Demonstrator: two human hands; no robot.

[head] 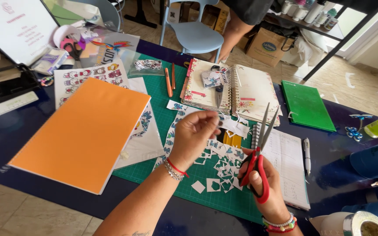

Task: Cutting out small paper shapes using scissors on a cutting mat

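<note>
Scissors gripped in right hand, blades apart; paper cutout pinched by left hand.

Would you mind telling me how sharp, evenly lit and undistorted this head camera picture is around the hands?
Head view: soft daylight, only faint shadows on the green cutting mat; the left hand is slightly motion-blurred at its fingertips; the right hand and red scissors are sharp; wide-angle bending shows at the edges, as on the orange book.

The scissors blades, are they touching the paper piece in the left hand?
Apart. The head view shows the scissors in the right hand, blades open and pointing up, with a plain gap to the paper piece pinched by the left hand.
</note>
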